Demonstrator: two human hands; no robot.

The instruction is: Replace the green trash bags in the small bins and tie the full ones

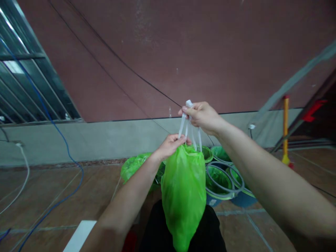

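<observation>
A bright green plastic bag point(183, 189) hangs in front of me, its mouth gathered at the top. White drawstrings point(189, 129) run up from the mouth. My right hand point(202, 117) is closed on the top ends of the strings and holds them raised. My left hand point(172, 145) pinches the gathered neck of the bag just below, fingers closed around it. The bag's lower end dangles over my dark lap.
Behind the bag on the tiled floor stand several small bins lined with green bags point(220, 180); another loose green bag point(136, 168) lies left of them. A blue cable point(65, 147) and a white cable point(25, 171) trail at left. A yellow pole point(285, 129) stands at right, by the wall.
</observation>
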